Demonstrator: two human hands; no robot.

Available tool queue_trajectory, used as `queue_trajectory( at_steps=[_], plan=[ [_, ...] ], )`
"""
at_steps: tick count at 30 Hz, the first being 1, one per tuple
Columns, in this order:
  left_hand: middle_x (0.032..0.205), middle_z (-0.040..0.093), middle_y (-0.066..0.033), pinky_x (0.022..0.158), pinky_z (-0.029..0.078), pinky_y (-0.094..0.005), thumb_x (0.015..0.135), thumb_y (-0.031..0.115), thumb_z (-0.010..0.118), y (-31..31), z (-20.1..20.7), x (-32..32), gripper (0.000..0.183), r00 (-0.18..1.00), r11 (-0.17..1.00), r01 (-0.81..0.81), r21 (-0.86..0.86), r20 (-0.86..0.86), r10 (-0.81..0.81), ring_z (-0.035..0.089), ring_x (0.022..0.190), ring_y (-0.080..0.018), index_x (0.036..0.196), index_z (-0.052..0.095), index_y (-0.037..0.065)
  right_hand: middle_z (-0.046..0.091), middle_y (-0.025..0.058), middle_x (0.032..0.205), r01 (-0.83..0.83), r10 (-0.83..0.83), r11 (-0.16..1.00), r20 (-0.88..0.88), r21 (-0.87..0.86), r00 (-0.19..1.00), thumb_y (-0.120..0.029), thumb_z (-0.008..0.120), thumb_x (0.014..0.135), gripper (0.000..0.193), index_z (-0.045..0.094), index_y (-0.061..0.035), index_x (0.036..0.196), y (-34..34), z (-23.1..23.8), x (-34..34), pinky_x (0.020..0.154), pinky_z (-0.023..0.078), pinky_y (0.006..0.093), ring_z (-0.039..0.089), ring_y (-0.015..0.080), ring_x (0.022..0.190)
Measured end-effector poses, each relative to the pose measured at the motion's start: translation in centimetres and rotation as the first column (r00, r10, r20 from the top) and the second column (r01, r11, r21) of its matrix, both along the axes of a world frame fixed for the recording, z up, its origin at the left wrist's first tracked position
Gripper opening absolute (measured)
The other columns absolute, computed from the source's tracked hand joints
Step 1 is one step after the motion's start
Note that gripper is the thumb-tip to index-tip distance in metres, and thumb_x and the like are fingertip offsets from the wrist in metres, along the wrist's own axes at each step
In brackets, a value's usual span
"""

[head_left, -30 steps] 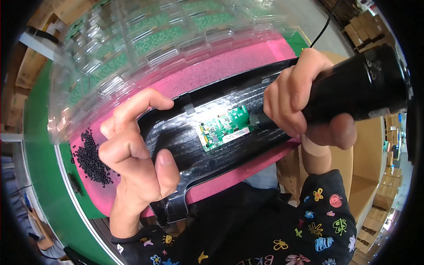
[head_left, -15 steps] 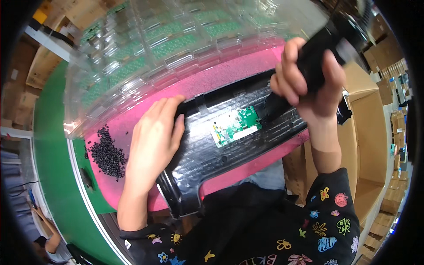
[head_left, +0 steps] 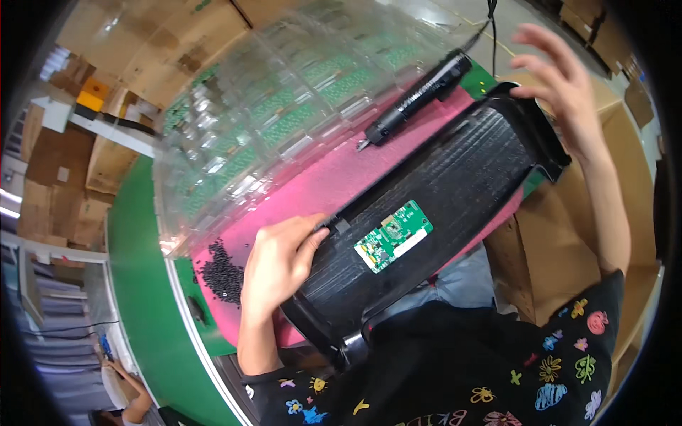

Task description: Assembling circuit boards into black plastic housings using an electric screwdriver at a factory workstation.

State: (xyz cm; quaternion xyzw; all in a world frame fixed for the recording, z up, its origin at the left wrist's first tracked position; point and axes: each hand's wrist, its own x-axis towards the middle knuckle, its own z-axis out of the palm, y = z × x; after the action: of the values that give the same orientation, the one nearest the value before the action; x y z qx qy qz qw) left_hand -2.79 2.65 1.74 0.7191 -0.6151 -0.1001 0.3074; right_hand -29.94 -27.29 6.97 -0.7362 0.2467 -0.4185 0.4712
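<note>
A long black plastic housing [head_left: 462,167] lies at a slant in front of me, with a green circuit board [head_left: 405,226] set on its inner face. My left hand [head_left: 280,259] grips the housing's far-left edge, fingers over the rim and thumb inside. Beside the housing's far-right corner, my right hand [head_left: 565,92] is raised with its fingers apart and nothing in them. Its lower fingertip is close to the corner; whether it touches cannot be made out. A black electric screwdriver [head_left: 419,99] rests beyond the housing, its bit pointing left.
Clear plastic trays [head_left: 284,99] holding several green boards stand at the back. A pile of small black screws [head_left: 222,273] sits left of my hand on the pink mat [head_left: 305,188]. An open cardboard box [head_left: 575,227] is at the right. At lower left another person's arm [head_left: 131,383] shows.
My right hand has let go of the screwdriver, which now lies beyond the housing, and has moved to the housing's right end. The left hand still grips the edge. The view has shifted.
</note>
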Motion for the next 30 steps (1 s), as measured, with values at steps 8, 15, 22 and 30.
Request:
queue_trajectory(
  at_steps=[8, 15, 22, 30],
  plan=[
    [0.094, 0.073, -0.0163, 0.071, 0.053, -0.0328, 0.086, -0.001, 0.065, 12.0, 2.3, 0.2, 0.026, 0.75, 0.73, -0.506, -0.459, 0.184, 0.636, 0.064, 0.076, -0.0194, 0.11, 0.068, -0.008, 0.061, 0.0155, 0.122, 0.663, -0.82, 0.527, -0.112, -0.531, 0.561, -0.022, 0.06, 0.092, 0.043, 0.054, -0.0027, 0.13, -18.2, -7.0, -29.2, 0.092, 0.051, 0.0347, 0.061, 0.0232, 0.111],
    [0.099, 0.065, -0.015, 0.08, 0.053, -0.049, 0.101, 0.025, 0.053, 14.8, 0.9, 2.1, 0.025, 0.477, 0.478, -0.725, -0.496, 0.14, 0.868, 0.064, 0.092, -0.0362, 0.106, 0.061, 0.002, 0.028, 0.0325, 0.151, 0.663, -0.3, 0.691, -0.949, -0.288, -0.099, -0.044, 0.07, 0.084, 0.108, 0.003, 0.0035, 0.153, -11.8, -23.8, -34.7, 0.115, 0.029, 0.0527, 0.032, 0.0513, 0.137],
    [0.107, 0.061, -0.0151, 0.082, 0.052, -0.0481, 0.097, 0.026, 0.056, 16.3, -1.1, 10.0, 0.028, 0.623, 0.535, -0.654, -0.535, 0.022, 0.782, 0.061, 0.098, -0.0352, 0.112, 0.059, 0.002, 0.07, 0.0228, 0.107, 0.726, -0.103, 0.645, -0.913, 0.241, 0.394, -0.056, 0.058, 0.087, 0.063, 0.069, 0.0031, 0.106, -8.5, -26.6, -37.7, 0.083, 0.055, 0.046, 0.068, 0.0352, 0.102],
    [0.115, 0.057, -0.0151, 0.085, 0.051, -0.0471, 0.092, 0.026, 0.059, 24.1, -2.2, 15.2, 0.036, 0.583, 0.42, -0.702, -0.575, -0.125, 0.803, 0.058, 0.104, -0.0341, 0.119, 0.057, 0.003, 0.073, 0.0187, 0.086, 0.441, 0.134, 0.872, -0.971, 0.211, 0.199, -0.038, 0.066, 0.081, 0.042, 0.072, 0.0013, 0.096, -5.4, -25.2, -31.9, 0.071, 0.058, 0.039, 0.073, 0.0299, 0.076]
  ],
)
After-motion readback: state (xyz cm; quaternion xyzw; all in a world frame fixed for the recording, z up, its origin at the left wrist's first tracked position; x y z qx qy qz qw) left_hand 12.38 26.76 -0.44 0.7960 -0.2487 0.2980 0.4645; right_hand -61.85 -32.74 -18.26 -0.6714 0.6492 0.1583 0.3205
